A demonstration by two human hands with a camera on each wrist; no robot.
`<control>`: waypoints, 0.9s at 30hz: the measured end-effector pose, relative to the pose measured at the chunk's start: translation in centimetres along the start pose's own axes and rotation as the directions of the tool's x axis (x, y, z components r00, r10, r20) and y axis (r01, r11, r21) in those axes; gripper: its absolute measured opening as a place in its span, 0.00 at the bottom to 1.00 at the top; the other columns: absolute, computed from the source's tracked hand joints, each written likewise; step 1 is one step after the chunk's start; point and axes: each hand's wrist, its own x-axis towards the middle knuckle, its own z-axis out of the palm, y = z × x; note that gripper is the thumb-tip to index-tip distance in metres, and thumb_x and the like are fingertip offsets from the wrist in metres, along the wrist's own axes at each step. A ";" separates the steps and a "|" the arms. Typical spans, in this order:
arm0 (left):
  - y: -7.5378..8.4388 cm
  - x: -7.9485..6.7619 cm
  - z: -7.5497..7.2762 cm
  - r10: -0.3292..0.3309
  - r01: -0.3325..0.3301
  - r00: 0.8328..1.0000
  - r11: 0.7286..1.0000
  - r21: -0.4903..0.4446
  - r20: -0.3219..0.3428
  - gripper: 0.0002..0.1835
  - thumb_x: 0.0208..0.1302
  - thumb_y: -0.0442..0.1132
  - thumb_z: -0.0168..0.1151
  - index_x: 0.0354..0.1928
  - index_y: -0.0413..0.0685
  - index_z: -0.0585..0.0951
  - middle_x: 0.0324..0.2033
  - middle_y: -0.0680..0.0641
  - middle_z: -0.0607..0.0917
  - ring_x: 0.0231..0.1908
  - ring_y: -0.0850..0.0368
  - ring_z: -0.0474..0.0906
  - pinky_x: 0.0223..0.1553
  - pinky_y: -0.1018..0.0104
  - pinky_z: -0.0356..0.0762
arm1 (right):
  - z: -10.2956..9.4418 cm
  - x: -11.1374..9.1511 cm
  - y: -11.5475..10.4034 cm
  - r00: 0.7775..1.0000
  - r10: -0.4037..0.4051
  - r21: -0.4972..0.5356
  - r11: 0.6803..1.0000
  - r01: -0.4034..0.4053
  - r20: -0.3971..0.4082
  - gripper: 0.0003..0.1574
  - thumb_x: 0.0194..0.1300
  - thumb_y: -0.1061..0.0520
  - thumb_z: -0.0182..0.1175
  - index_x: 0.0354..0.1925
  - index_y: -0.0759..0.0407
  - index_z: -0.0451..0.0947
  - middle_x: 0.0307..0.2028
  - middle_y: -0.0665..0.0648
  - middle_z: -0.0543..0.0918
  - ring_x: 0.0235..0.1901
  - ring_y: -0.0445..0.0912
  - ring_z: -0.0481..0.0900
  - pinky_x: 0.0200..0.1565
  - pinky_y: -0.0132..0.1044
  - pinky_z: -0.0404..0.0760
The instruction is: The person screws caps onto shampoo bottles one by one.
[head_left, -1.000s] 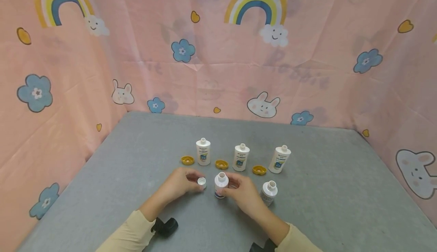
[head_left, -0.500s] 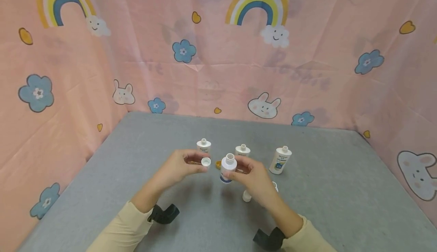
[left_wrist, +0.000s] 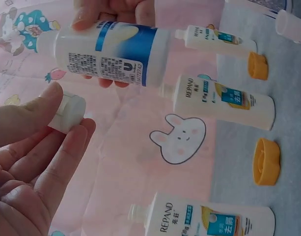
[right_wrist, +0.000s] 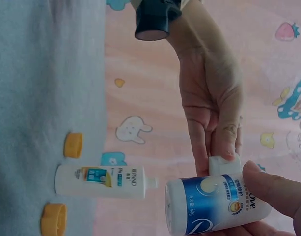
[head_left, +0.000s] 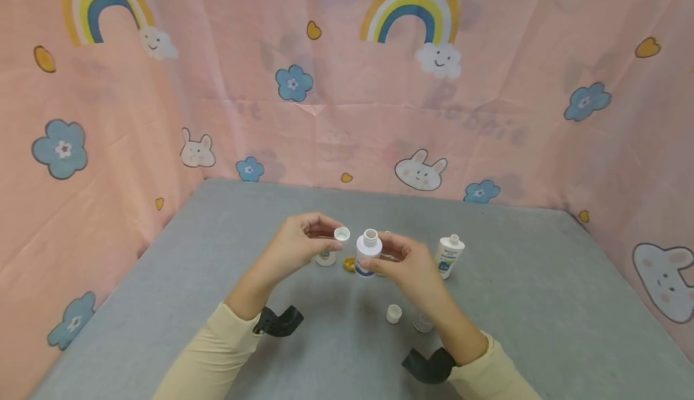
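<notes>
Raised over the table, my left hand (head_left: 298, 242) pinches a small white cap (head_left: 342, 235) between thumb and fingers, its hollow side up in the head view. Just right of it, my right hand (head_left: 414, 267) grips a small white bottle (head_left: 368, 249) with a blue label band, upright and with its neck uncovered. The left wrist view shows the cap (left_wrist: 71, 112) apart from the bottle (left_wrist: 116, 54). In the right wrist view, the bottle's front (right_wrist: 214, 199) carries a Dove-like label, and the cap (right_wrist: 225, 166) is partly hidden behind it.
Three white REPAND bottles stand behind, one (head_left: 450, 255) at the right and the others largely covered by the hands. Yellow caps (left_wrist: 266, 161) lie beside them. Another white cap (head_left: 394, 314) is on the grey table (head_left: 515, 303), near a small bottle (head_left: 423, 323) mostly hidden by the right forearm.
Both hands have risen from the table, moving away from me and slightly right, with the cap and the bottle in them. A second white cap on the table has come into view.
</notes>
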 end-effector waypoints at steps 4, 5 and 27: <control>-0.1 0.0 0.2 0.012 -0.013 1.000 1.000 -0.015 -0.009 0.15 0.58 0.38 0.74 0.48 0.48 0.86 0.45 0.47 0.89 0.46 0.58 0.85 0.49 0.55 0.84 | -0.1 -0.1 0.1 1.000 0.013 0.019 1.000 -0.013 -0.018 0.31 0.56 0.57 0.74 0.58 0.59 0.80 0.51 0.60 0.87 0.53 0.52 0.85 0.53 0.43 0.85; -0.1 -0.1 0.1 0.012 -0.012 1.000 1.000 -0.020 -0.006 0.15 0.58 0.38 0.74 0.48 0.48 0.86 0.45 0.48 0.89 0.46 0.58 0.85 0.48 0.57 0.84 | -0.1 -0.1 0.2 1.000 0.015 0.020 1.000 -0.015 -0.019 0.31 0.56 0.57 0.75 0.58 0.60 0.80 0.51 0.60 0.87 0.53 0.51 0.86 0.53 0.43 0.85; 0.0 -0.7 -0.1 0.052 -0.052 0.998 0.999 0.004 0.028 0.18 0.60 0.39 0.72 0.53 0.54 0.86 0.54 0.52 0.85 0.53 0.56 0.82 0.48 0.62 0.83 | 0.1 0.0 1.2 0.996 -0.089 -0.088 0.992 0.091 0.030 0.30 0.61 0.62 0.69 0.62 0.64 0.76 0.58 0.65 0.81 0.57 0.56 0.81 0.59 0.45 0.81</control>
